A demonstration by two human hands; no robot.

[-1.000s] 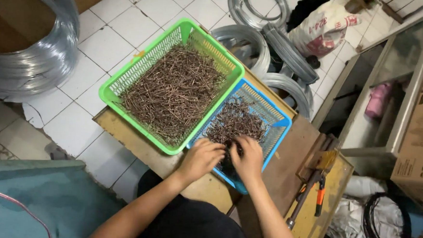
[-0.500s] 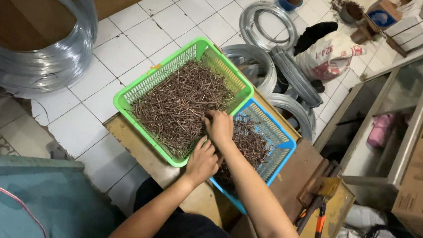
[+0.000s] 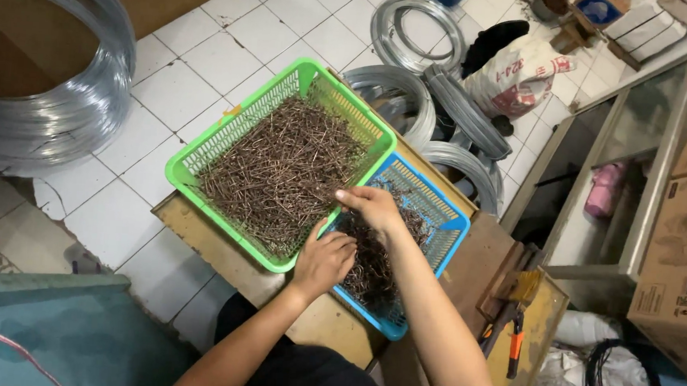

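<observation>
Two baskets, green basket [image 3: 204,154] and blue basket [image 3: 443,229], left hand [image 3: 324,258] curled, right hand [image 3: 370,206] pinching nails [image 3: 371,265]

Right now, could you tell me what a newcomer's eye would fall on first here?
Probably the bright green basket heaped with rusty nails, on a worn wooden table. Beside it, the left hand and right hand work in a blue basket of similar nails. Shiny wire coils lie on the tiled floor at left.
</observation>
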